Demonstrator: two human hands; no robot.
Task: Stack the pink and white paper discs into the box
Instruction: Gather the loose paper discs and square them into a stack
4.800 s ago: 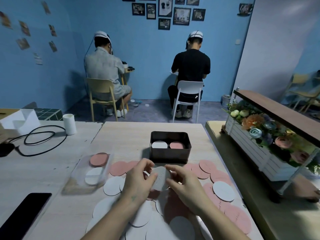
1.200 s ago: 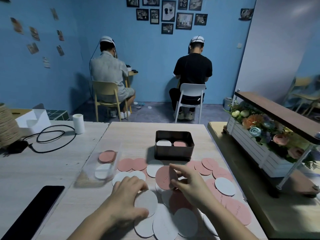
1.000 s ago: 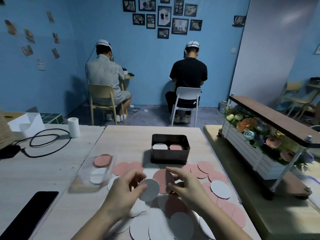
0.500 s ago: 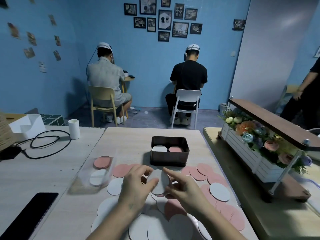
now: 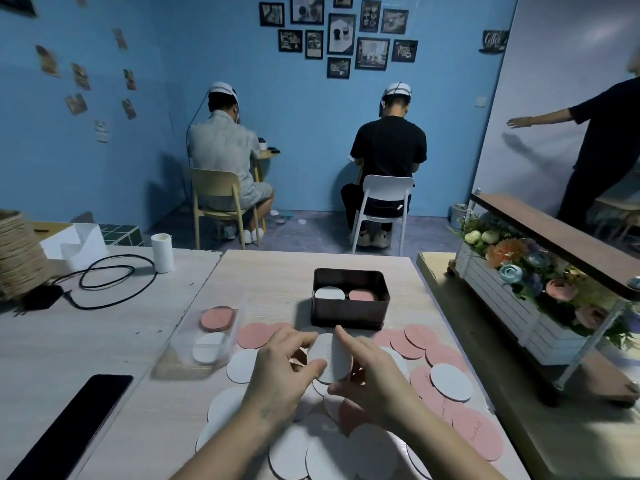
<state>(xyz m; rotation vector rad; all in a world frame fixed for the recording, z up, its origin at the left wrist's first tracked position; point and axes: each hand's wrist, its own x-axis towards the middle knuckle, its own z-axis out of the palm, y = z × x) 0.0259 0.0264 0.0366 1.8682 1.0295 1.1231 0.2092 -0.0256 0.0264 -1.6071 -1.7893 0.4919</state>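
Observation:
A dark metal box [image 5: 348, 313] stands mid-table with a white stack on its left side and a pink stack on its right. Several pink and white paper discs [image 5: 450, 381] lie scattered on the table in front of it. My left hand [image 5: 285, 370] and my right hand [image 5: 370, 374] meet just in front of the box, both pinching a white disc [image 5: 329, 355] held upright, with a pink disc edge behind it.
A clear plastic tray [image 5: 204, 341] at left holds a pink and a white pile. A black phone [image 5: 72, 427], a cable [image 5: 110, 278] and a paper roll [image 5: 162, 252] lie left. A flower shelf [image 5: 540, 282] stands right. A person stands at far right; two sit behind.
My left hand lifted a white disc off the table and brought it against the pink disc in my right hand. A person has walked in at the far right.

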